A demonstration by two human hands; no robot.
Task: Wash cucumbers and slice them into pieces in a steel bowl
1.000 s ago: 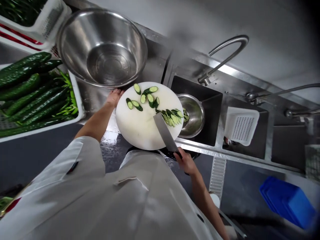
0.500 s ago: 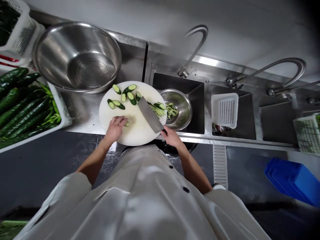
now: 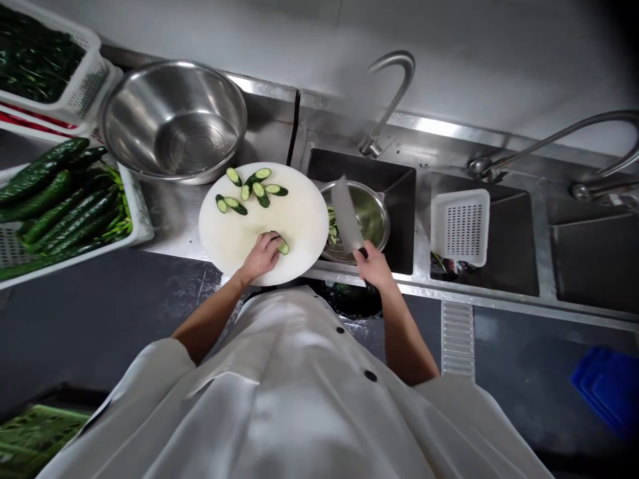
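Observation:
My left hand (image 3: pixel 263 256) is closed on a short cucumber piece (image 3: pixel 283 247), low on the round white cutting board (image 3: pixel 309 199). In my right hand (image 3: pixel 374 265) is the handle of a cleaver (image 3: pixel 346 214). Its broad blade is over the steel bowl (image 3: pixel 383 216) to the right of the board. Sliced cucumber strips (image 3: pixel 333 227) lie in that bowl, partly hidden by the blade and the board's edge. Several cut cucumber chunks (image 3: pixel 259 193) rest at the upper left of the board, apart from both hands.
A large steel basin (image 3: pixel 174 123) stands behind the board. Whole cucumbers fill part of a white crate (image 3: pixel 142 223) at left. The bowl sits in a sink (image 3: pixel 402 219) under a curved faucet (image 3: pixel 394 100). A white basket (image 3: pixel 484 229) is in the sink further right.
My right hand and the cleaver have moved right, from the board to over the bowl. The strips at the board's right edge are off it. My left hand has shifted right with the cucumber piece.

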